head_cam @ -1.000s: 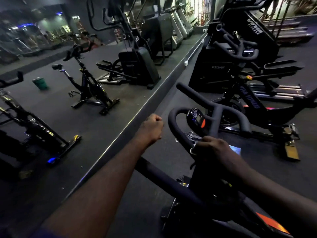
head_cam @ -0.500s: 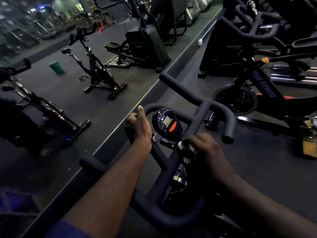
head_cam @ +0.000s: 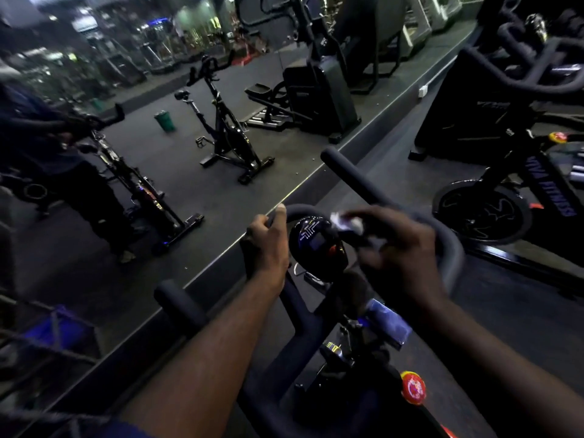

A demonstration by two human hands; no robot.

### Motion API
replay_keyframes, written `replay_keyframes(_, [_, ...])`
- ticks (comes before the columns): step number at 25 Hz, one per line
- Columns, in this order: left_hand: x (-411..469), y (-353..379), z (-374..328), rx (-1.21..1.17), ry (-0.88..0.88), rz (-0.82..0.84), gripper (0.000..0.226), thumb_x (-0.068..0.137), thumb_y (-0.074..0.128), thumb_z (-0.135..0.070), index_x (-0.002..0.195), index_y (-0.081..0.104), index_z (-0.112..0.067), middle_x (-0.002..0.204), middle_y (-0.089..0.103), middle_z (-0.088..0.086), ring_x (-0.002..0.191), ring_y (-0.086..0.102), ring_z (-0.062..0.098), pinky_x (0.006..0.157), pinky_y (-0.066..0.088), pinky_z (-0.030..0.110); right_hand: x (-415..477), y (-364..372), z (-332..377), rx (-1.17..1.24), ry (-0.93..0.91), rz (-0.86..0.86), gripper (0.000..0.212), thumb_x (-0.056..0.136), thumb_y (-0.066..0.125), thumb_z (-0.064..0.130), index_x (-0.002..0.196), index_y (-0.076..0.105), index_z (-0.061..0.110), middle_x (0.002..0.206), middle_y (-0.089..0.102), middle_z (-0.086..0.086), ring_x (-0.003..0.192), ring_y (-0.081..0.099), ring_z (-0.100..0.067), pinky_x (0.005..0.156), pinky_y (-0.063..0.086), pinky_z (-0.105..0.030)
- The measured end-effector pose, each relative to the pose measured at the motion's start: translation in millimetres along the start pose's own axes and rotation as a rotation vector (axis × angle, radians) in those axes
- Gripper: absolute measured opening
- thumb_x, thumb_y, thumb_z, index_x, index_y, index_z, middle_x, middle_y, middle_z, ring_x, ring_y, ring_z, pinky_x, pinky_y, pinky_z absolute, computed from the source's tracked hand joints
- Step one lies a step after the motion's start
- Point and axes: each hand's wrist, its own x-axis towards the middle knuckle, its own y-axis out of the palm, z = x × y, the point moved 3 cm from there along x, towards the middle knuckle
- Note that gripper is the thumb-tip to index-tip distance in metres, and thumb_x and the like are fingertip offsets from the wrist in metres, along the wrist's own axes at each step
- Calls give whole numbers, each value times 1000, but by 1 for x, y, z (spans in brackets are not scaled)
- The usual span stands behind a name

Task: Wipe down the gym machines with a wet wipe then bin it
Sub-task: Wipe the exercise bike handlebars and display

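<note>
The right hand pinches a crumpled wet wipe in its curled fingers, against the top edge of the round console just left of it. I think the wipe is small and can slip out, and hard pressing may bring wetness into the screen. The right wrist bends inward and both forearms reach forward. Across the console, the left hand grips the handlebar, thumb up. A green bin stands far beyond the left hand.
</note>
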Motion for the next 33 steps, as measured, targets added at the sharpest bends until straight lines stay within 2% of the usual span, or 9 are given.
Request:
replay_keyframes(5, [1,1,2,-28,6,-42,48,105,46,-51,103,75,-12,105,74,18,101,68,35,72,41,33,18,36,10,26,-285,341,25,89,83,15,115,79,16,121,71,1,115,65,-12,99,51,-31])
replay_keyframes(9, [2,2,6,-28,-9,-46,45,106,47,-48,97,74,-14,81,70,2,90,67,30,68,40,32,25,28,-9,74,-197,242,35,85,84,9,119,78,15,123,71,1,118,65,-15,100,52,-43])
replay_keyframes(13, [3,5,8,-75,-9,-44,51,101,46,-56,97,73,-14,88,75,9,88,70,31,74,55,38,18,40,-5,25,-344,329,32,91,78,18,123,76,11,127,70,-3,123,62,-16,105,49,-37])
replay_keyframes(15, [3,3,6,-100,-25,-40,47,103,48,-52,96,73,-13,79,71,5,80,68,27,66,49,32,28,32,-9,80,-237,281,36,87,81,18,122,77,13,125,71,-2,121,64,-14,103,51,-42])
replay_keyframes(18, [3,3,5,-72,-14,-31,48,101,48,-54,91,71,-13,80,73,9,82,68,30,66,46,35,18,35,-6,-16,-449,387,30,96,72,22,123,76,9,127,69,-5,124,61,-20,107,47,-33])
replay_keyframes(21, [0,2,6,-100,-39,-15,50,100,46,-57,86,69,-15,58,63,0,67,65,26,62,51,37,19,28,-14,22,-286,305,31,98,71,26,128,74,17,131,66,2,128,60,-20,108,46,-31])
replay_keyframes(27, [-1,0,3,-32,-15,-33,40,107,47,-46,82,66,-22,61,61,-9,63,61,8,62,46,30,8,18,-37,59,-215,309,36,92,71,30,125,76,16,129,69,1,118,66,-15,98,54,-39])
replay_keyframes(30, [-1,1,4,-26,-22,-21,41,108,46,-46,81,66,-21,57,60,-7,48,55,-1,52,40,25,-10,6,-51,8,-180,286,39,90,66,37,121,78,16,125,72,2,114,69,-11,95,55,-33])
replay_keyframes(33, [0,1,3,-26,-16,-32,43,108,46,-45,83,68,-18,58,61,-5,48,55,-6,43,33,14,5,14,-46,-17,-158,218,32,88,70,17,119,79,18,123,73,3,111,69,-5,95,50,-17])
